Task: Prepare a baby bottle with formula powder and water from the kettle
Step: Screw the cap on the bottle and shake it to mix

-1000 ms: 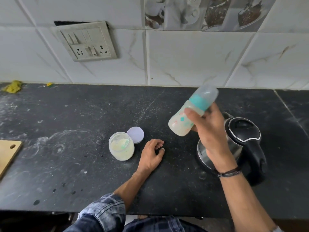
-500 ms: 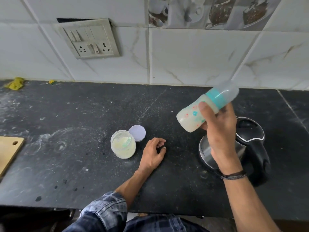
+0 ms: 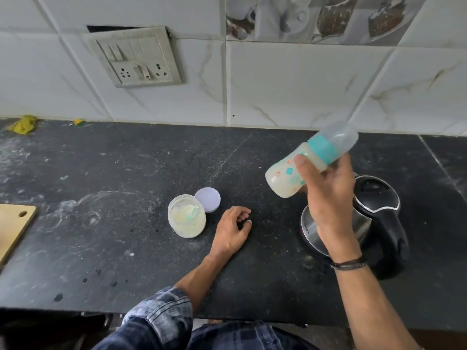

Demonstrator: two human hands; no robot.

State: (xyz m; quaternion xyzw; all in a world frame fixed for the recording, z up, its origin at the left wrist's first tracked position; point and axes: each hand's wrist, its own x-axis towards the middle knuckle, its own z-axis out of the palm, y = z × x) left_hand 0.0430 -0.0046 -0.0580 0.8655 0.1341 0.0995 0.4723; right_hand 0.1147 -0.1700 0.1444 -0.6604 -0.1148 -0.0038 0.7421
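My right hand (image 3: 328,195) grips the baby bottle (image 3: 290,173) in the air above the kettle (image 3: 379,213), tilted with its clear cap and teal ring pointing up and right. Milky liquid fills the bottle's body. The steel and black kettle stands on the dark counter (image 3: 126,173), partly hidden behind my right wrist, lid down. An open jar of formula powder (image 3: 187,218) stands left of centre, with its lilac lid (image 3: 207,199) lying just behind it. My left hand (image 3: 233,229) rests on the counter right of the jar, fingers loosely curled, holding nothing.
A wooden board's corner (image 3: 14,226) pokes in at the left edge. Yellow scraps (image 3: 24,124) lie at the back left by the tiled wall. A switch and socket plate (image 3: 136,59) hangs on the wall. Powder dust smears the counter.
My right hand has carried the bottle to the right, tilting it back and forth. The left hand, jar and kettle have stayed in place.
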